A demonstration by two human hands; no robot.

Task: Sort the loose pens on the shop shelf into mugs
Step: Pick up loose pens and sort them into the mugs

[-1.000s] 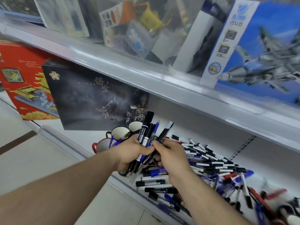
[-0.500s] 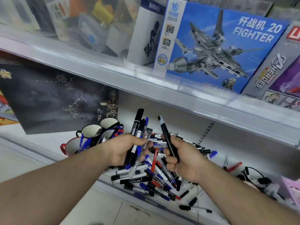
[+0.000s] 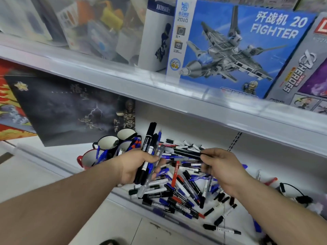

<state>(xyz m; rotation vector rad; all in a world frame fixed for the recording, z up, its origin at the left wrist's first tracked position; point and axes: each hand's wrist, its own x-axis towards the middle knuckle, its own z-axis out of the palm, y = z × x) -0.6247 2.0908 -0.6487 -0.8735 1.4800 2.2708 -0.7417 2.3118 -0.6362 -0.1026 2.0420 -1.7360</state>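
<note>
My left hand (image 3: 137,167) grips an upright bundle of pens (image 3: 150,144), black and blue, above the shelf's front edge. To its right, my right hand (image 3: 221,167) pinches one black pen (image 3: 187,153) that lies nearly level and points left toward the bundle. Below both hands a heap of loose pens (image 3: 182,190), black, blue and red, covers the white shelf (image 3: 251,206). Behind my left hand stand several mugs: a red one (image 3: 85,160) holding blue pens, a black one (image 3: 108,143), and another (image 3: 126,134) farther back with blue and red pens beside it.
An upper shelf edge (image 3: 159,85) overhangs the pens. A dark picture box (image 3: 70,110) leans behind the mugs, a red box (image 3: 8,103) at far left. A black cable (image 3: 292,191) lies at the right. Toy boxes (image 3: 238,46) fill the upper shelf.
My right hand has tipped its black pen from upright to nearly level and moved it toward the bundle. A second ago both hands were together on the bundle.
</note>
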